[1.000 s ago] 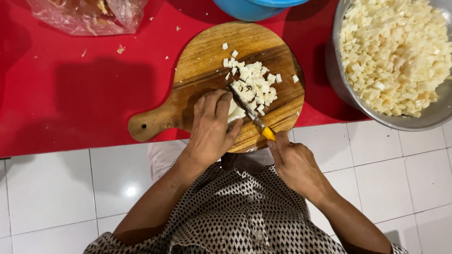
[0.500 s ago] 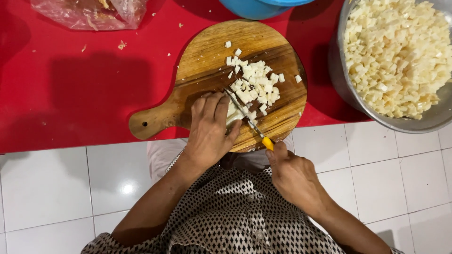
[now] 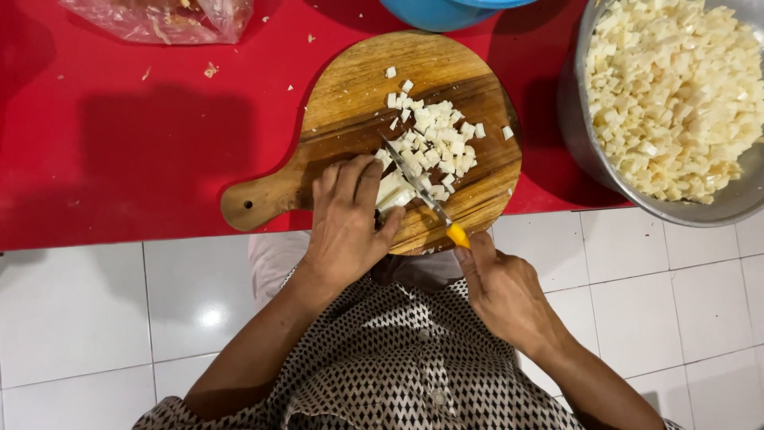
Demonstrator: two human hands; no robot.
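The right hand [image 3: 503, 288] is closed around the yellow handle of a knife [image 3: 422, 193], of which only the handle's tip shows beyond the fingers; the thin blade runs up and left from it across the board [image 3: 350, 87], its edge down in the white food. The left hand [image 3: 348, 219] lies flat, fingers bent and pressed on an uncut white strip [image 3: 394, 191], pinning it just left of the blade. Right of the blade lies a heap of small white cubes [image 3: 438, 139], with a few loose ones scattered toward the board's upper edge and right side.

Against half a second ago, the blade sits at nearly the same angle and both hands hold the same places on knife and strip; the heap looks unchanged.

The round wooden board, its handle pointing lower left, rests on a red mat [image 3: 119, 143] at the edge of a white tiled floor [image 3: 72, 318]. To the right a metal bowl [image 3: 585, 151] is full of the same white cubes. A blue basin [image 3: 434, 12] shows at the top edge, a clear plastic bag [image 3: 159, 20] at upper left.
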